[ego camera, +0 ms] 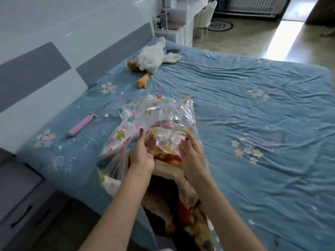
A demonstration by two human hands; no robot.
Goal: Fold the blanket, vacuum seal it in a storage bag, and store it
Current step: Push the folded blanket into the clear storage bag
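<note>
— Two things are taking up most of the view: a bed under a wrinkled blue floral sheet, and a grey-and-white padded headboard running along its left side.

— What else is lying on the sheet?

— A plush goose is sprawling near the headboard, a lilac tube-shaped object is lying further along the same side, and a small white cap is sitting just beside it. A desk and white chair are standing beyond the bed, and light is coming through a doorway onto the floor.

— Where is there room?

— The sheet's right side is lying wide and bare. A drawer unit is standing close to the near-left corner of the bed, where the work is happening.

— And the hands?

— Both are reaching forward, palms facing each other. The left hand is gripping the flower-printed clear storage bag at its mouth, fingers curled over the plastic. The right hand is pressing with straight fingers against the bag's other side. The red and tan blanket is sitting partly inside the bag, with the rest trailing out toward the person.
</note>
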